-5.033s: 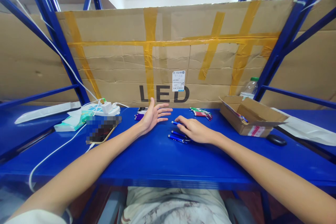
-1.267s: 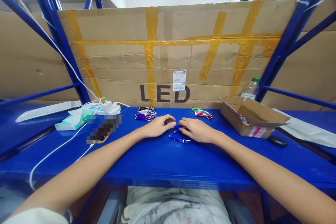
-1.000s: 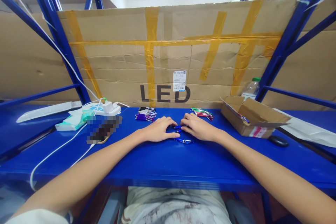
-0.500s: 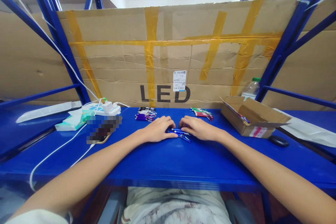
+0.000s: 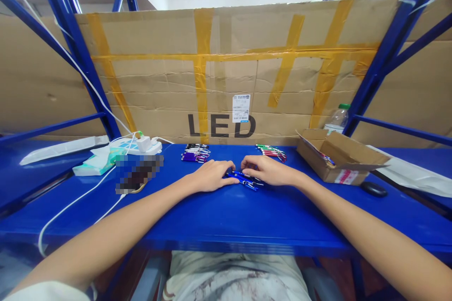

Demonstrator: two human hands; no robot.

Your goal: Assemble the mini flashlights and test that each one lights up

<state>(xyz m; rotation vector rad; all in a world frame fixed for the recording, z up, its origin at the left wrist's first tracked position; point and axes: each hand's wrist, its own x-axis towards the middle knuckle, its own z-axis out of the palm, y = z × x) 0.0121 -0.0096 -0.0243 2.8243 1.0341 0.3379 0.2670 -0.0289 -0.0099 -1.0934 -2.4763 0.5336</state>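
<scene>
Several blue pens (image 5: 245, 180) with carabiner clips lie in a loose bunch at the middle of the blue table, between my two hands. My left hand (image 5: 213, 176) rests on the table with its fingers curled and thumb stretched along the left ends of the pens, closed on them. From the right, my right hand (image 5: 268, 170) bends its fingers down over the same bunch, the fingertips closed at the pens; its palm hides part of them. Behind my left hand lie purple pens (image 5: 192, 157) with white and black ones. Red pens (image 5: 271, 153) and green pens (image 5: 263, 146) lie behind my right hand.
An open cardboard box (image 5: 318, 162) stands at right, with a black mouse (image 5: 374, 189) and a bottle (image 5: 339, 118) nearby. At left are a phone (image 5: 139, 174), a tissue pack (image 5: 95, 163), a power strip (image 5: 155, 146) and white cables. A large cardboard sheet (image 5: 169, 84) closes the back.
My right hand's fingers have shifted slightly over the blue pens, and more pen ends and a clip now show beneath it. The left hand has barely moved.
</scene>
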